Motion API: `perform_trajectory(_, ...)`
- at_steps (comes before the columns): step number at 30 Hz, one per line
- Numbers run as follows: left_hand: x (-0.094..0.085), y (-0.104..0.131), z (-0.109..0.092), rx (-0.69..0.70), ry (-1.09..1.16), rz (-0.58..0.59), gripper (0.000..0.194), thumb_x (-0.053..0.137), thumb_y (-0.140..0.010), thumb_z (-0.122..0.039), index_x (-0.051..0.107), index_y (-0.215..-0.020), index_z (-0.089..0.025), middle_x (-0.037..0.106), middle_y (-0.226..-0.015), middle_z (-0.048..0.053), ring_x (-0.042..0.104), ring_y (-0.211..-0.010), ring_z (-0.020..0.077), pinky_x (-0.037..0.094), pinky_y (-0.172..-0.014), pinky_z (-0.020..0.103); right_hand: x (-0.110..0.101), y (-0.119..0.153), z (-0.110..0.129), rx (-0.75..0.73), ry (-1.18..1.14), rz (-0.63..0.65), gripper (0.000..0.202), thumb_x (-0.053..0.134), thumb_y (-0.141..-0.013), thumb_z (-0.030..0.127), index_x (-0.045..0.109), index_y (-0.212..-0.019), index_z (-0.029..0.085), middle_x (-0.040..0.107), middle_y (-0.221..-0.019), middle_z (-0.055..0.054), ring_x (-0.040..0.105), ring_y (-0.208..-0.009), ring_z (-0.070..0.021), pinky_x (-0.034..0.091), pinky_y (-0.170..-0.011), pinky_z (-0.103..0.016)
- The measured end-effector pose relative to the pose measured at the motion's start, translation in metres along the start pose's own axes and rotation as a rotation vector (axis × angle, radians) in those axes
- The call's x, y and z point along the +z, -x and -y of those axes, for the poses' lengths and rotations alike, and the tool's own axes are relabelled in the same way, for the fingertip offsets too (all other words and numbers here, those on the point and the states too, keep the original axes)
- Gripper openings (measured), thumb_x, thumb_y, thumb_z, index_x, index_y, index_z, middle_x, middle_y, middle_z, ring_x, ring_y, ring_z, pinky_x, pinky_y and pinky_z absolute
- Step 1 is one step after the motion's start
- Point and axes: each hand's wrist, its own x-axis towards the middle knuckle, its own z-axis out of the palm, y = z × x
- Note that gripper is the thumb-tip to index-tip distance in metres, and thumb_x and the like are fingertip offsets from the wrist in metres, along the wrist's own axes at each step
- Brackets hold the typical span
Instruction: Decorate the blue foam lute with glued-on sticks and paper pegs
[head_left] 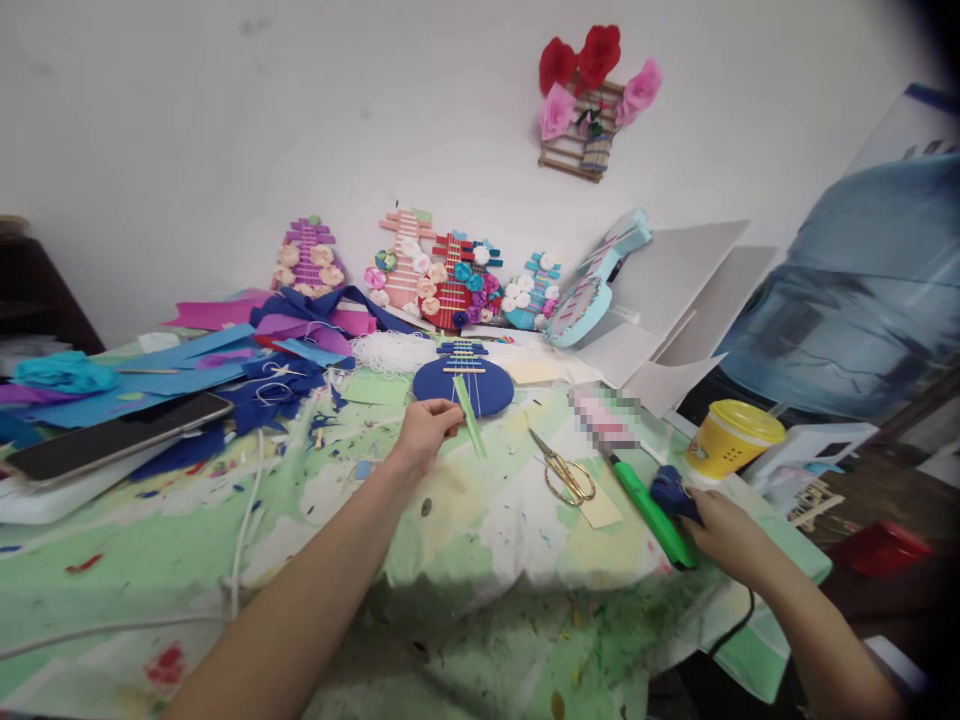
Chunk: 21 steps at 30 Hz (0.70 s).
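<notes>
My left hand (430, 434) pinches a light green paper strip (470, 415) between thumb and fingertips. The strip slants across the front of a dark blue paper pipa (431, 385), which has pale strings and green-edged bars. Whether strip and pipa touch, I cannot tell. At the right, my right hand (716, 520) is closed round a dark blue glue gun (671, 492), with a black cord hanging below. Just left of it lies a bright green cutter-like tool (649, 510). Gold-handled scissors (568, 476) rest between my hands, near a cream paper piece (602, 512).
Several finished paper pipas (454, 280) with paper flowers lean on the wall. Coloured paper and a phone (120, 435) lie at the left, beside a white cable (247, 520). A yellow tub (733, 438) and a large water bottle (862, 290) stand at the right.
</notes>
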Motion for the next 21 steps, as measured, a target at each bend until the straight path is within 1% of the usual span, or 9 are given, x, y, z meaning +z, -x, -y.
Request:
perform_trajectory(2, 0.0, 0.0, 0.0, -0.008, -0.008, 0.006, 0.002, 0.062, -0.049, -0.013, 0.061, -0.049, -0.011, 0.048, -0.039, -0.003, 0.036, -0.039, 0.0048, 0.026, -0.043, 0.02, -0.012, 0.005, 0.028, 0.085, 0.06, -0.108, 0.018, 0.052, -0.073, 0.029, 0.063, -0.075, 0.015, 0.067, -0.08, -0.015, 0.062, -0.081, -0.0343, 0.044, -0.07, -0.046)
perform_trajectory(3, 0.001, 0.001, 0.0, -0.007, -0.01, 0.012, 0.002, 0.062, -0.049, -0.013, 0.061, -0.049, -0.011, 0.048, -0.039, -0.003, 0.036, -0.039, 0.0047, 0.026, -0.043, 0.02, -0.019, 0.008, 0.047, 0.069, 0.002, -0.201, 0.019, 0.051, -0.075, 0.029, 0.065, -0.079, 0.016, 0.067, -0.085, -0.015, 0.061, -0.086, -0.0349, 0.042, -0.074, -0.049)
perform_trajectory(5, 0.001, 0.001, 0.001, 0.0, 0.005, 0.028, 0.003, 0.063, -0.05, -0.013, 0.061, -0.05, -0.011, 0.049, -0.04, -0.003, 0.037, -0.04, 0.0046, 0.026, -0.044, 0.02, -0.029, 0.012, 0.092, -0.104, -0.338, -0.279, 0.024, 0.05, -0.078, 0.031, 0.066, -0.088, 0.016, 0.068, -0.093, -0.014, 0.061, -0.091, -0.0296, 0.043, -0.081, -0.045)
perform_trajectory(6, 0.002, 0.002, 0.002, 0.006, 0.03, 0.035, 0.003, 0.063, -0.05, -0.013, 0.061, -0.051, -0.011, 0.049, -0.041, -0.003, 0.037, -0.04, 0.0045, 0.027, -0.044, 0.02, -0.032, 0.013, 0.116, -0.173, -0.553, -0.248, 0.026, 0.05, -0.079, 0.035, 0.066, -0.092, 0.017, 0.068, -0.095, -0.013, 0.062, -0.091, -0.0267, 0.045, -0.082, -0.041)
perform_trajectory(8, 0.002, 0.004, 0.002, 0.013, 0.106, 0.053, 0.005, 0.064, -0.049, -0.012, 0.061, -0.052, -0.011, 0.05, -0.043, -0.003, 0.039, -0.042, 0.0046, 0.03, -0.046, 0.02, -0.032, 0.011, 0.161, -0.199, -0.93, -0.117, 0.033, 0.057, -0.076, 0.039, 0.063, -0.099, 0.016, 0.069, -0.093, -0.011, 0.064, -0.085, -0.0235, 0.049, -0.078, -0.037)
perform_trajectory(12, 0.003, 0.007, 0.0, 0.001, 0.235, 0.092, 0.007, 0.065, -0.048, -0.01, 0.06, -0.054, -0.011, 0.053, -0.046, -0.002, 0.041, -0.043, 0.0043, 0.031, -0.046, 0.019, -0.021, 0.001, 0.226, -0.124, -1.385, 0.062, 0.041, 0.068, -0.065, 0.032, 0.063, -0.101, 0.013, 0.071, -0.084, -0.01, 0.067, -0.077, -0.023, 0.052, -0.072, -0.033)
perform_trajectory(14, 0.004, 0.008, 0.0, -0.01, 0.255, 0.104, 0.007, 0.065, -0.049, -0.01, 0.06, -0.054, -0.011, 0.053, -0.046, -0.002, 0.04, -0.042, 0.0039, 0.03, -0.046, 0.019, -0.017, -0.001, 0.241, -0.111, -1.509, 0.084, 0.028, 0.065, -0.068, 0.028, 0.066, -0.092, 0.013, 0.072, -0.077, -0.008, 0.068, -0.071, -0.0222, 0.052, -0.067, -0.031)
perform_trajectory(16, 0.005, 0.008, 0.0, -0.016, 0.249, 0.108, 0.007, 0.065, -0.049, -0.01, 0.06, -0.054, -0.011, 0.053, -0.046, -0.002, 0.04, -0.041, 0.0038, 0.03, -0.045, 0.019, -0.014, -0.001, 0.248, -0.109, -1.542, 0.039, 0.018, 0.06, -0.072, 0.025, 0.068, -0.084, 0.014, 0.071, -0.071, -0.006, 0.068, -0.066, -0.0209, 0.051, -0.063, -0.028)
perform_trajectory(21, 0.006, 0.009, 0.001, -0.014, 0.219, 0.094, 0.007, 0.064, -0.049, -0.01, 0.059, -0.053, -0.011, 0.051, -0.044, -0.003, 0.04, -0.04, 0.004, 0.03, -0.045, 0.02, -0.009, 0.004, 0.249, -0.197, -1.213, -0.265, 0.022, 0.052, -0.079, 0.023, 0.07, -0.091, 0.019, 0.071, -0.069, -0.002, 0.065, -0.061, -0.0168, 0.047, -0.064, -0.026)
